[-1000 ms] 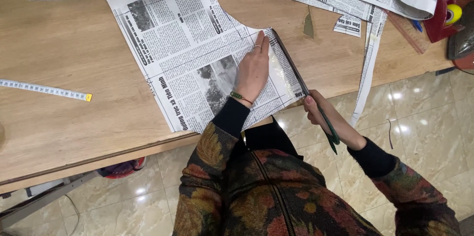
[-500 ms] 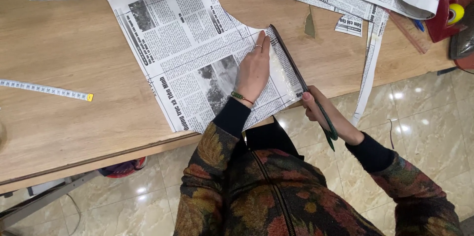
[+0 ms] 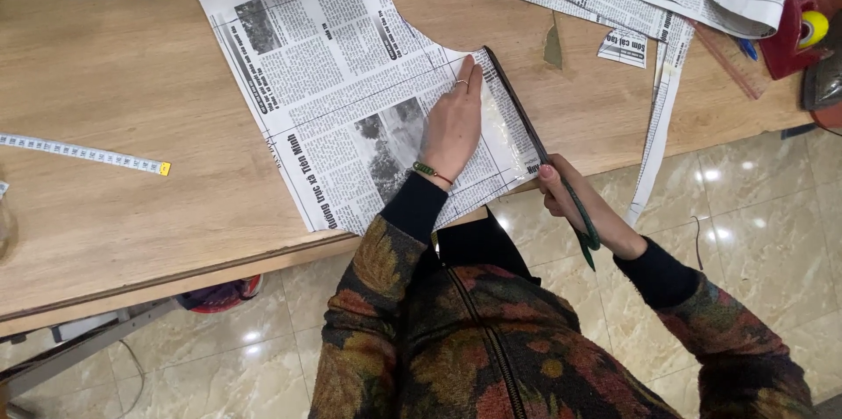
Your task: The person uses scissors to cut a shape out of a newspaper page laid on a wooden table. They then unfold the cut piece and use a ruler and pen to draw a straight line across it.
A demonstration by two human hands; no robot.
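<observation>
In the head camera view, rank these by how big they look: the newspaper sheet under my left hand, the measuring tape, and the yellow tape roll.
1. newspaper sheet
2. measuring tape
3. yellow tape roll

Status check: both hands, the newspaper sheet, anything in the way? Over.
Left hand flat on newspaper sheet, pinning it. Right hand grips scissors, long blades along the sheet's right edge. Paper strip hangs off table edge nearby, apart from the blades.

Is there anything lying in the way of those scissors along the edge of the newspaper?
Nothing visible. The scissors in the right hand run along the newspaper sheet's right edge; the left hand presses the paper beside the blades.
</observation>
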